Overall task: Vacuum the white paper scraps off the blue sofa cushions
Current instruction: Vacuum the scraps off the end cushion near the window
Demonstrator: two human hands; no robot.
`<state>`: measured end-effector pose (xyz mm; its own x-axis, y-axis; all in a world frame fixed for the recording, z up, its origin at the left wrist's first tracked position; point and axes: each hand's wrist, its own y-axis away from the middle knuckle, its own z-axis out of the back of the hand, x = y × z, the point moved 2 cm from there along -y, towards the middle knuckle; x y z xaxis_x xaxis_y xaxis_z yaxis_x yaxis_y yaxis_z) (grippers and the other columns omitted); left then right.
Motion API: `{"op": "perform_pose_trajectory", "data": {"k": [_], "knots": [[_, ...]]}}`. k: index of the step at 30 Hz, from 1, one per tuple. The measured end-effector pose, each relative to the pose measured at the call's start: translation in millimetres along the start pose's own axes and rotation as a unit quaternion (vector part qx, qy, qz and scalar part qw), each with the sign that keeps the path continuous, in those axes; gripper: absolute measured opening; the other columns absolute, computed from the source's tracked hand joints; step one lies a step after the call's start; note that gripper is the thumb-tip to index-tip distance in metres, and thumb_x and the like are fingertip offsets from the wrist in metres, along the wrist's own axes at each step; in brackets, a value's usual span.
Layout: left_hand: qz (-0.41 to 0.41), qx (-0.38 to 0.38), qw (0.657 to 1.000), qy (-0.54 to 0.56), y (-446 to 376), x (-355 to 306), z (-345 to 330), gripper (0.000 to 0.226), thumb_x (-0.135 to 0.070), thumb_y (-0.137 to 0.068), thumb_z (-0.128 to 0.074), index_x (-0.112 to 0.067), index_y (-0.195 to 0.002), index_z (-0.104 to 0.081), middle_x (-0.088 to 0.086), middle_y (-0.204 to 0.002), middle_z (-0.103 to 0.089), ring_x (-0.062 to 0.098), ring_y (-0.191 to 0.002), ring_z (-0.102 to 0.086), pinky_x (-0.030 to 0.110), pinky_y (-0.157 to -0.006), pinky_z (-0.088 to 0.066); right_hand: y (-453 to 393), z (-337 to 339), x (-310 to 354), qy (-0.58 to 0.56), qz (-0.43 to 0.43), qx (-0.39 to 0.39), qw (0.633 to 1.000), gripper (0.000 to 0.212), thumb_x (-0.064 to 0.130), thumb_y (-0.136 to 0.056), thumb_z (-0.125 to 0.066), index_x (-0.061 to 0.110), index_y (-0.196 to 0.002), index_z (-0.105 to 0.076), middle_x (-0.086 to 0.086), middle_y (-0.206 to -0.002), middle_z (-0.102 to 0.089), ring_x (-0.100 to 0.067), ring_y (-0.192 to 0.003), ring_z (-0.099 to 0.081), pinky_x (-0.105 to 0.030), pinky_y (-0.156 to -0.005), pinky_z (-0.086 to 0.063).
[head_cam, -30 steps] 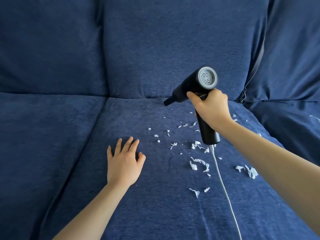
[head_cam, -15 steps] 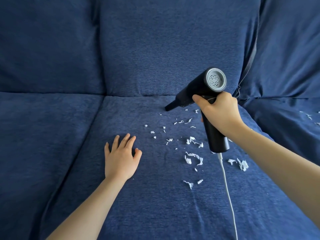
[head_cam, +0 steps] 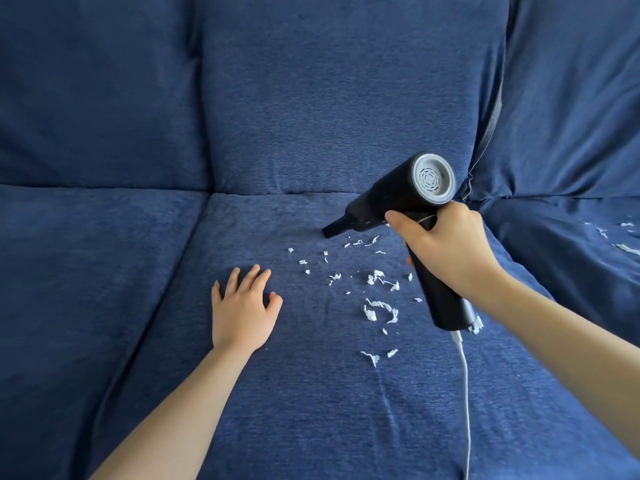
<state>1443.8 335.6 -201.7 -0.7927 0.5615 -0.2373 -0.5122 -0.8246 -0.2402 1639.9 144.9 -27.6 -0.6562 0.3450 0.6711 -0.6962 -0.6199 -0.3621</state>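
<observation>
You are looking down at a blue sofa (head_cam: 311, 427). Its middle seat cushion (head_cam: 270, 410) is holding lots of little white paper scraps (head_cam: 379, 308), lying scattered on its far right part. Your left hand (head_cam: 242, 315) is resting flat on this cushion, just left of the scraps. More scraps (head_cam: 623, 247) are lying on the right seat cushion (head_cam: 571, 258), near the right edge.

Your left hand (head_cam: 244, 311) lay flat on the middle seat cushion (head_cam: 311, 410), left of the scraps (head_cam: 379, 308). Your right hand (head_cam: 446, 247) held the vacuum (head_cam: 398, 199) above them, nozzle pointing left near the back cushion (head_cam: 339, 98). More scraps (head_cam: 623, 247) lay on the right cushion (head_cam: 571, 258).
</observation>
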Motion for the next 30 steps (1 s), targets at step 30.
{"op": "perform_pose_trajectory", "data": {"k": [30], "knots": [[-0.008,0.004,1.000,0.011,1,2,0,0.049,-0.039,-0.095,-0.038,-0.028,-0.142,-0.043,-0.008,-0.153,-0.034,0.021,-0.145,-0.021,0.050,-0.117,-0.012,13,37,-17,0.083,-0.016,-0.047,0.995,0.047,0.051,-0.087,-0.066,0.007,-0.068,-0.061,-0.014,-0.076,-0.071,-0.035,-0.090,-0.066,-0.039,-0.083,-0.051]]}}
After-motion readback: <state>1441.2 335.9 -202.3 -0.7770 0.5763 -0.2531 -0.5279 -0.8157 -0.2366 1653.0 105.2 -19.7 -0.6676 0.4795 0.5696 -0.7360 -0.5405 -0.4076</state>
